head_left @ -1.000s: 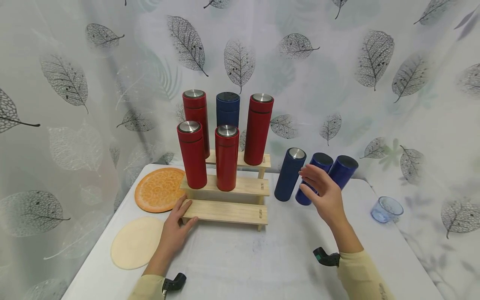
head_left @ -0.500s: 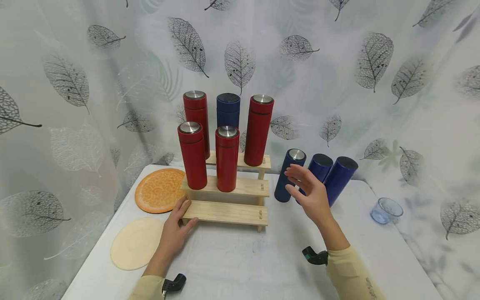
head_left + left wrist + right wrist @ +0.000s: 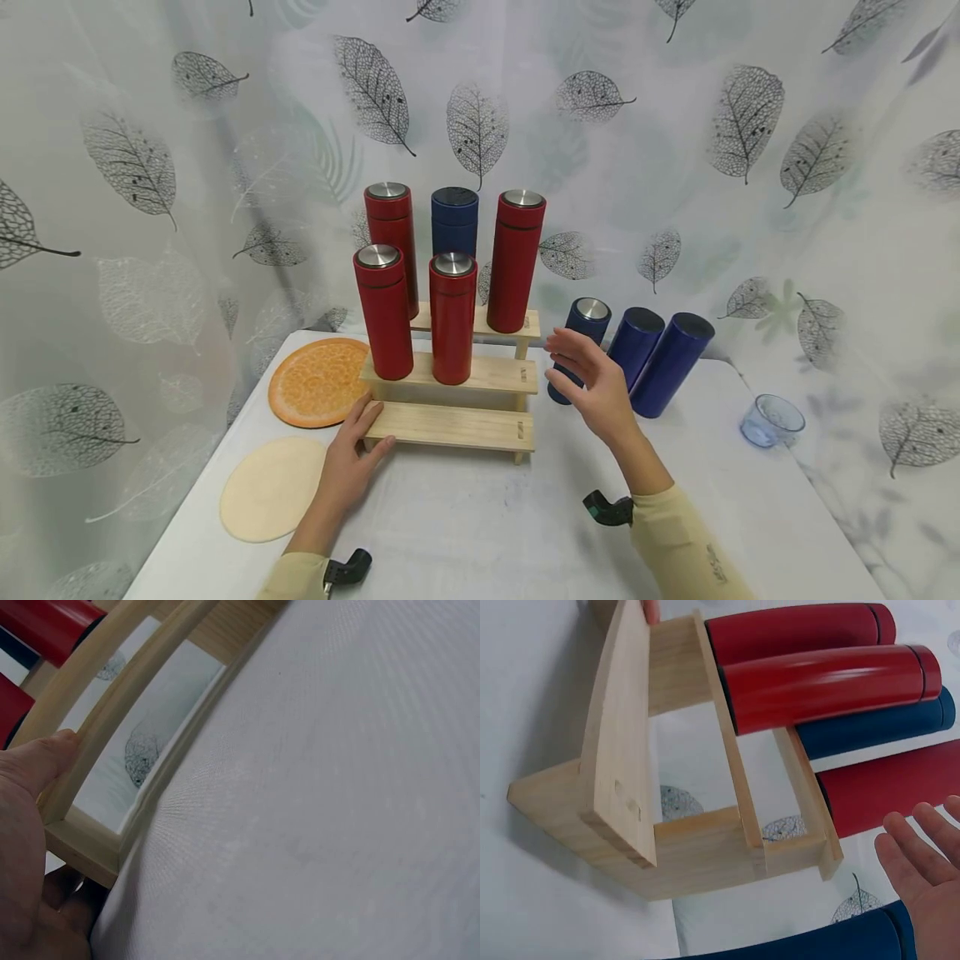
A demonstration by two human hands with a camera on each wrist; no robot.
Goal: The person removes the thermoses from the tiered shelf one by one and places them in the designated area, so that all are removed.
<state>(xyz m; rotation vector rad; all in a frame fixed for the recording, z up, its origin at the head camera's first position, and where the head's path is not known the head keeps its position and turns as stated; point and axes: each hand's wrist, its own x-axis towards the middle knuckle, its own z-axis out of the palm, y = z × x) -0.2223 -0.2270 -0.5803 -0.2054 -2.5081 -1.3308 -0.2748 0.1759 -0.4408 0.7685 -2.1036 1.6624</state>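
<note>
A three-step wooden rack (image 3: 450,427) stands mid-table. My left hand (image 3: 352,458) grips the left end of its lowest step; in the left wrist view the thumb lies against the wood and the other fingers are partly hidden behind the end piece. Two red vacuum flasks (image 3: 453,325) stand on the middle step. On the top step a blue flask (image 3: 454,221) stands between a red one (image 3: 390,225) and another red flask (image 3: 517,262). My right hand (image 3: 596,383), fingers loosely bent and holding nothing, overlaps a navy flask (image 3: 590,317) with a silver lid right of the rack.
Two shiny blue flasks (image 3: 671,367) stand right of the navy one. A small blue glass cup (image 3: 772,419) sits near the table's right edge. On the left lie an orange round mat (image 3: 318,381) and a cream disc (image 3: 273,490). A leaf-patterned curtain (image 3: 480,125) hangs behind.
My right hand has moved left, away from the two shiny blue flasks and across the front of the navy flask. The left hand has stayed on the rack.
</note>
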